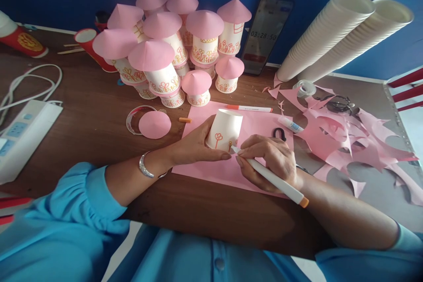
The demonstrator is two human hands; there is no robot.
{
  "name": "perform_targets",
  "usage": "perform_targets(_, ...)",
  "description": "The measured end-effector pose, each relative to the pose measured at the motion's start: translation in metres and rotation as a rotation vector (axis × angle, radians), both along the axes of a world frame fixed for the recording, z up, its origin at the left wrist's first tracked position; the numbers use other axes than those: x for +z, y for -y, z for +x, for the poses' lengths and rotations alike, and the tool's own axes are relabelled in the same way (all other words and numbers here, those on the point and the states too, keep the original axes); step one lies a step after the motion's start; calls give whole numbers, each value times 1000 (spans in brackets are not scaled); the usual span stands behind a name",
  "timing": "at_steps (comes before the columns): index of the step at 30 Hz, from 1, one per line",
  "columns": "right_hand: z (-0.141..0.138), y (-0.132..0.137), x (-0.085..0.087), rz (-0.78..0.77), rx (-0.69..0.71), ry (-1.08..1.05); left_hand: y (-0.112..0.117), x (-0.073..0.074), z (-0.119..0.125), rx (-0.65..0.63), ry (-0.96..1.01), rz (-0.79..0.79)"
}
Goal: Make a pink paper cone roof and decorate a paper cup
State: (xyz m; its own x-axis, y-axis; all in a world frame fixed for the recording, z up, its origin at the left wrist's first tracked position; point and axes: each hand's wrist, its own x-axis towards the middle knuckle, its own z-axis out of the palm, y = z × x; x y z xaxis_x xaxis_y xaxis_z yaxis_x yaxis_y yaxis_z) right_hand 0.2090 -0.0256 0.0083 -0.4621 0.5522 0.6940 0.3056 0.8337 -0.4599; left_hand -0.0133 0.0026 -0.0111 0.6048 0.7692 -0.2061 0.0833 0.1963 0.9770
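Note:
My left hand (194,143) is wrapped round an upside-down white paper cup (226,128) with orange flowers drawn on its side. It rests on a pink paper sheet (211,169) on the brown table. My right hand (269,163) pinches a white marker with an orange end (277,183). Its tip touches the cup's lower side. A silver bracelet (145,166) sits on my left wrist.
Several finished cups with pink cone roofs (172,48) are piled at the back. A loose pink cone (154,124), two stacks of white cups (333,31), a phone (266,35), tape (304,88), scissors (337,105), pink scraps (357,141) and a power strip (23,134) lie around.

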Motion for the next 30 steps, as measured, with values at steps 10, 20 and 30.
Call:
perform_targets(10,0,0,-2,-15,4,15,0,2,2,-3,-30,6)
perform_targets(20,0,-1,0,-6,-28,-16,1,1,1,10,-50,-24)
perform_targets(30,-2,0,2,8,-28,-9,0,0,0,1,-23,-13)
